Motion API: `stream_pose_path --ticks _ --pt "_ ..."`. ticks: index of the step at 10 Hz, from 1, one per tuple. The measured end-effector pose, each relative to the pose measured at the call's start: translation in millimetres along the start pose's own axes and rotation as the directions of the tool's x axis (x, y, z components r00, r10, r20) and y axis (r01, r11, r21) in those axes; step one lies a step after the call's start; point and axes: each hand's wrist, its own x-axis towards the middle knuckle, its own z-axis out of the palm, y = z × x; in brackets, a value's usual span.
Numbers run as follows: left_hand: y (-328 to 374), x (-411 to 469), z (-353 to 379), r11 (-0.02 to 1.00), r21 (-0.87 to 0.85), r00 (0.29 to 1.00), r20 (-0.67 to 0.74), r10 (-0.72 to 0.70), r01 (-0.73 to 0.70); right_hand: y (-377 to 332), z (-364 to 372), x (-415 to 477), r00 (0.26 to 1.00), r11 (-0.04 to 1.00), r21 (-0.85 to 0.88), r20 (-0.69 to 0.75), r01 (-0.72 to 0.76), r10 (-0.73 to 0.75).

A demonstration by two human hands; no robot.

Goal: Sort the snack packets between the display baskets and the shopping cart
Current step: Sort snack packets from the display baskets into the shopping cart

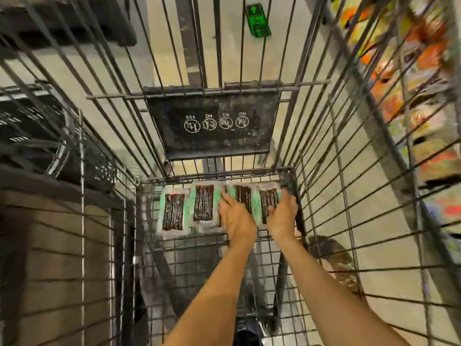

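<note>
Nearest, two bare forearms enter from 6 o'clock into the shopping cart (214, 176). Flat on the third snack packet (243, 198) lies the left hand (237, 219), fingers straight, its edge over the second packet (203, 203). At its 3 o'clock the right hand (283, 216) sits on the fourth packet (268, 198), fingers bent at the packet's right edge; grip or mere touch cannot be told. Untouched at the row's 9 o'clock end: the first packet (172, 212). All four lie flat on the cart floor by the far wall. Beyond, 12 o'clock: black seat flap (212, 141), YES/NO icons. At 9 o'clock, black baskets (32, 136); at 2 o'clock, blurred shelf packets (424, 71).
</note>
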Motion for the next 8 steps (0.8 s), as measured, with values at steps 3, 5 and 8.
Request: stream_pose_path --ticks 3,5,8 --pt "7.7 -55.4 -31.1 0.988 0.134 0.994 0.076 0.074 -0.084 -20.9 -32.0 -52.6 0.999 1.0 -0.001 -0.05 -0.011 0.011" --pt "-15.1 -161.0 -147.9 0.96 -0.213 0.977 0.078 0.2 -0.18 -62.4 -93.3 -163.9 0.97 0.979 0.041 0.137 0.2 -0.204" --pt "-141.2 -388.0 -321.9 0.893 -0.067 0.838 -0.383 0.389 -0.445 -104.6 -193.1 -386.5 0.516 0.689 0.252 0.504 0.68 -0.693"
